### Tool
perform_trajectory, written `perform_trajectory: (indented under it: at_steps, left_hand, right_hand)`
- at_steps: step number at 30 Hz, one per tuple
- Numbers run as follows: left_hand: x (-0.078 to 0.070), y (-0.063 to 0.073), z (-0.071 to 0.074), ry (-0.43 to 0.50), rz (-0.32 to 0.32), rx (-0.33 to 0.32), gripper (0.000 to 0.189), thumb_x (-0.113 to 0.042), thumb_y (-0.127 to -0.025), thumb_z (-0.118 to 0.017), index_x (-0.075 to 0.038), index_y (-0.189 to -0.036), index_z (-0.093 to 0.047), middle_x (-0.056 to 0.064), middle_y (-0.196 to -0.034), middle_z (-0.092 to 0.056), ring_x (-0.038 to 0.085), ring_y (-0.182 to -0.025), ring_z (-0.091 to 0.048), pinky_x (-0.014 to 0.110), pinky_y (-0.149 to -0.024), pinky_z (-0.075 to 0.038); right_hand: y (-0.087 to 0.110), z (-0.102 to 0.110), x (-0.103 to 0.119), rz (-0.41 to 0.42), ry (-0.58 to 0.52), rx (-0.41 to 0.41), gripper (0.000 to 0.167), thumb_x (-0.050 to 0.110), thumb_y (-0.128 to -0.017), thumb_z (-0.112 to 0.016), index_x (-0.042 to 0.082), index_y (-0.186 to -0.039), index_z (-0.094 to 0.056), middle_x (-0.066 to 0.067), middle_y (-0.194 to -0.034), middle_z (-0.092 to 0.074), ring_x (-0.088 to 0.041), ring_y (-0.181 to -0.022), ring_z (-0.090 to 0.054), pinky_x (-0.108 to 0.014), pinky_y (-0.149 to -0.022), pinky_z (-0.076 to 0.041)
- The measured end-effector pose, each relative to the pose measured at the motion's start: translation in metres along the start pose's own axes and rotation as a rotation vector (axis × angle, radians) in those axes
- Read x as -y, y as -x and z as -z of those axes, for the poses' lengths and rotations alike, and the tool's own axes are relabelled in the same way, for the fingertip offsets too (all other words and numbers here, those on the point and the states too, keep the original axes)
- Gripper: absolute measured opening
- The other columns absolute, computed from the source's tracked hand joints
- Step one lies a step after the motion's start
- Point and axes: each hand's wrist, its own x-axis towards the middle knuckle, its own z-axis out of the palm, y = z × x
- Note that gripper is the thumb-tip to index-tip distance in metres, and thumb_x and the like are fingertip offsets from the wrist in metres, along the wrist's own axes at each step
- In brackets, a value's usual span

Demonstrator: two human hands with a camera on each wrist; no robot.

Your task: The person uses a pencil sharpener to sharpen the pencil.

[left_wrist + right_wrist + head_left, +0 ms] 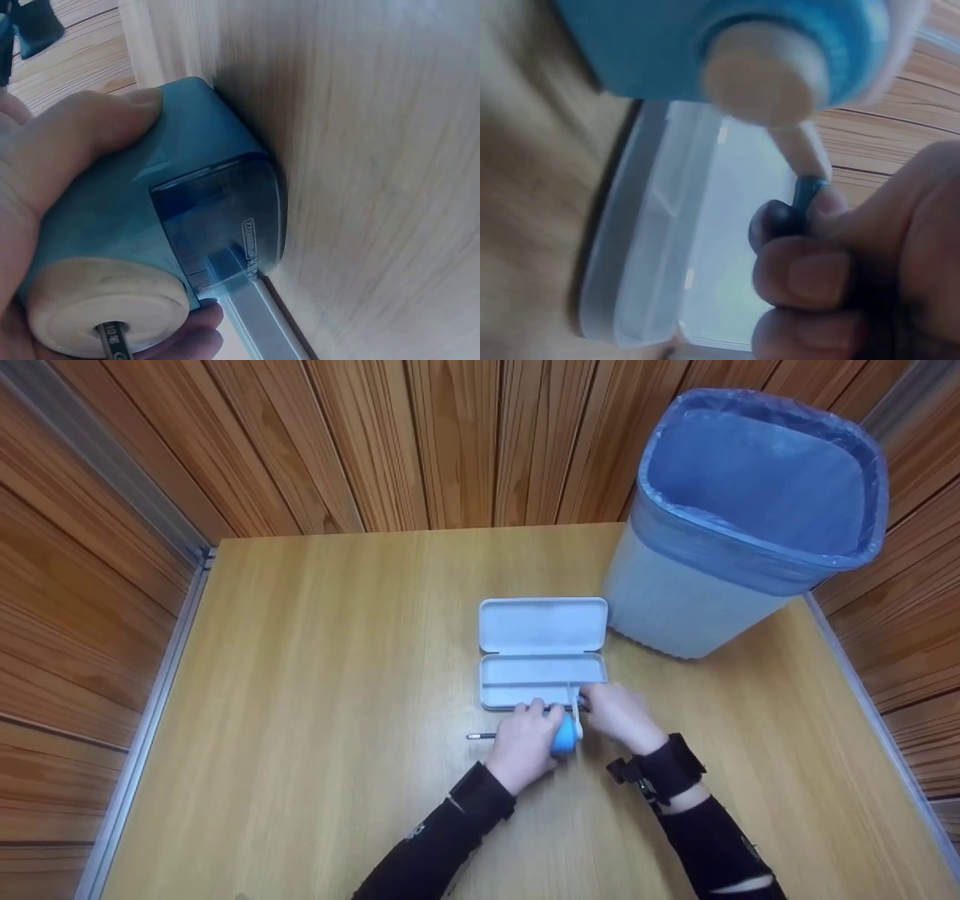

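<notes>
A blue crank pencil sharpener (565, 735) with a see-through shavings drawer (221, 225) is on the table just in front of a pencil case. My left hand (523, 742) grips its body, the thumb along one side in the left wrist view. Out of its cream front ring (67, 300) sticks a dark pencil (115, 343), whose end (480, 736) points left in the head view. On the opposite side, my right hand (621, 716) pinches the teal knob (805, 193) of the cream crank arm (801, 150). The pencil's tip is hidden inside the sharpener.
Right behind the sharpener the pale pencil case (543, 624) lies open, lid folded back, divided into compartments. A tall white bin (682, 592) with a blue liner (757, 480) stands at the back right. Wood-panelled walls (450, 442) border the table (322, 675).
</notes>
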Motion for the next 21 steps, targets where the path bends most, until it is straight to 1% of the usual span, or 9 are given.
perform_trajectory:
  at_steps: [2,7,9,11,14,16,19,21]
  left_hand:
    - [-0.001,0.001,0.0,-0.001,-0.005,0.001,0.068,-0.045,-0.059,-0.092,-0.015,-0.111,-0.06,0.004,-0.096,-0.067,0.02,-0.075,-0.063,0.03,-0.052,-0.05]
    - [0.0,0.001,0.002,-0.01,0.001,-0.001,0.071,-0.046,-0.059,-0.092,-0.015,-0.115,-0.061,0.005,-0.097,-0.067,0.021,-0.076,-0.063,0.031,-0.053,-0.052]
    - [0.0,0.0,0.002,-0.003,0.003,0.001,0.072,-0.046,-0.059,-0.092,-0.015,-0.116,-0.061,0.005,-0.098,-0.067,0.021,-0.077,-0.063,0.031,-0.054,-0.053]
    - [0.0,0.0,0.001,0.006,0.003,0.001,0.07,-0.045,-0.059,-0.092,-0.015,-0.115,-0.061,0.005,-0.098,-0.067,0.021,-0.077,-0.063,0.032,-0.055,-0.053]
    - [0.0,-0.001,0.0,0.01,0.003,0.0,0.068,-0.044,-0.059,-0.092,-0.015,-0.111,-0.061,0.005,-0.097,-0.067,0.02,-0.077,-0.064,0.032,-0.055,-0.053]
    - [0.0,-0.002,-0.001,0.006,0.008,0.004,0.066,-0.043,-0.059,-0.092,-0.015,-0.11,-0.061,0.005,-0.097,-0.067,0.02,-0.077,-0.064,0.032,-0.055,-0.053]
    - [-0.002,-0.003,-0.001,0.004,0.023,0.023,0.066,-0.042,-0.06,-0.093,-0.015,-0.111,-0.06,0.005,-0.098,-0.067,0.02,-0.078,-0.064,0.031,-0.056,-0.054]
    - [-0.003,-0.004,0.0,0.009,0.033,0.046,0.066,-0.041,-0.06,-0.092,-0.014,-0.111,-0.06,0.005,-0.098,-0.067,0.02,-0.079,-0.064,0.031,-0.056,-0.054]
  right_hand:
    - [-0.003,-0.003,-0.001,-0.012,-0.007,0.022,0.008,0.005,-0.088,-0.061,0.008,-0.081,-0.061,-0.007,-0.072,-0.059,-0.022,-0.065,-0.053,-0.032,-0.054,-0.04]
    - [-0.006,-0.014,-0.001,-0.012,-0.003,0.037,0.013,0.003,-0.086,-0.06,0.007,-0.074,-0.06,-0.004,-0.066,-0.051,-0.019,-0.061,-0.046,-0.029,-0.052,-0.035]
    - [-0.006,-0.019,-0.002,-0.014,0.007,0.043,0.013,0.004,-0.086,-0.06,0.007,-0.074,-0.06,-0.004,-0.066,-0.051,-0.019,-0.061,-0.046,-0.03,-0.052,-0.035]
    - [-0.004,-0.025,-0.002,-0.014,0.017,0.049,0.012,0.005,-0.086,-0.059,0.007,-0.075,-0.062,-0.006,-0.068,-0.055,-0.02,-0.062,-0.048,-0.031,-0.053,-0.038]
    - [-0.001,-0.035,-0.003,-0.005,0.014,0.041,0.01,0.006,-0.087,-0.058,0.007,-0.078,-0.064,-0.009,-0.074,-0.062,-0.021,-0.065,-0.052,-0.035,-0.054,-0.043]
    - [0.003,-0.041,-0.004,0.005,-0.001,0.032,0.011,0.005,-0.087,-0.058,0.008,-0.078,-0.064,-0.009,-0.075,-0.062,-0.021,-0.065,-0.052,-0.035,-0.054,-0.044]
    - [0.01,-0.047,-0.003,0.007,-0.026,0.013,0.013,0.003,-0.086,-0.058,0.009,-0.075,-0.06,-0.007,-0.071,-0.057,-0.019,-0.063,-0.048,-0.032,-0.054,-0.04]
    - [0.015,-0.05,-0.003,0.008,-0.013,-0.01,0.015,0.0,-0.084,-0.058,0.009,-0.071,-0.058,-0.005,-0.067,-0.052,-0.019,-0.059,-0.045,-0.031,-0.052,-0.038]
